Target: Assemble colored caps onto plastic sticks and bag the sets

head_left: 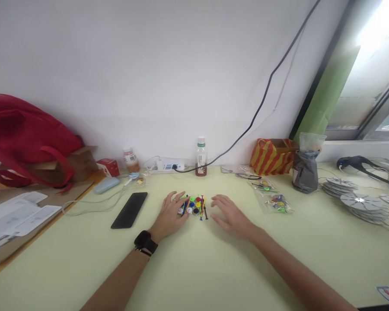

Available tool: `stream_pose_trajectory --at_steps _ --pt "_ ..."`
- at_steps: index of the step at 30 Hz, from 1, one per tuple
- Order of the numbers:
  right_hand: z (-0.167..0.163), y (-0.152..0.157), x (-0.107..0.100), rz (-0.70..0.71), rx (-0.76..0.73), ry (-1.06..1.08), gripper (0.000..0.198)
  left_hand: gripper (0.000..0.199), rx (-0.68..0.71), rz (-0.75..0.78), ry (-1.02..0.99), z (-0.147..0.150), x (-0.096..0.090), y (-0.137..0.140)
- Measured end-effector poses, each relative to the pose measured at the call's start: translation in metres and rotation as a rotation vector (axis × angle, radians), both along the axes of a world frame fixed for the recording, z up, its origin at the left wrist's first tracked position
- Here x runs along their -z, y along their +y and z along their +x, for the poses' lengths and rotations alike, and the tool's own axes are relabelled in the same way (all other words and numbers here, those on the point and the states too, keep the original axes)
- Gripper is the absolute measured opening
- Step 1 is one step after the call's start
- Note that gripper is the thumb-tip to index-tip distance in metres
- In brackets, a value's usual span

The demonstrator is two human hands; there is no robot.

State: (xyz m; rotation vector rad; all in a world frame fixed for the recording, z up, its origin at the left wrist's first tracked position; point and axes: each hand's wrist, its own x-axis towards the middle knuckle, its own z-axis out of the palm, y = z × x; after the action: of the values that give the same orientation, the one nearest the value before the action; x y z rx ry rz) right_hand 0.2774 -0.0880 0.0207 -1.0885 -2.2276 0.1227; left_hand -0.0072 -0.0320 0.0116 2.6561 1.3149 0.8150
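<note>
A small cluster of coloured plastic pieces lies on the pale green table: round discs [196, 205] in green, red, blue, yellow, white and black, with thin coloured sticks [203, 206] at their right side. My left hand [170, 214], with a black watch [145, 242] on its wrist, rests at the cluster's left edge, fingers apart and partly covering some pieces. To the right of the sticks, a short gap away, my right hand [230, 216] is held with its fingers spread and nothing in them.
A black phone [129, 210] lies left of my left hand. Bags of similar pieces [278, 203] lie to the right, near stacked grey discs [363, 206]. Along the wall stand a bottle [201, 157], a power strip [168, 166] with a black cable, and a striped bag [272, 156].
</note>
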Motion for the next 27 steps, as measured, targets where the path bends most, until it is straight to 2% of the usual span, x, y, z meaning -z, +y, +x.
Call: stream_pose_trajectory --at_steps 3,7,11,16,27 --pt "-0.043 0.023 0.003 -0.007 -0.121 -0.007 0.029 0.053 0.001 -0.002 0.008 -0.001 0.004 0.001" --pt "-0.065 0.046 0.019 -0.076 -0.167 -0.05 0.023 0.048 0.005 -0.002 0.015 0.0 0.009 0.002" --pt "-0.065 0.049 0.027 -0.077 -0.143 -0.017 0.016 0.042 -0.002 -0.002 0.027 0.001 0.012 0.003" --pt "-0.064 0.045 0.024 -0.041 -0.137 0.017 0.009 0.048 0.015 0.031 0.043 0.002 0.016 0.003" --pt "-0.061 0.043 0.023 -0.061 -0.127 0.027 0.023 0.043 -0.041 -0.003 0.109 0.002 0.017 0.006"
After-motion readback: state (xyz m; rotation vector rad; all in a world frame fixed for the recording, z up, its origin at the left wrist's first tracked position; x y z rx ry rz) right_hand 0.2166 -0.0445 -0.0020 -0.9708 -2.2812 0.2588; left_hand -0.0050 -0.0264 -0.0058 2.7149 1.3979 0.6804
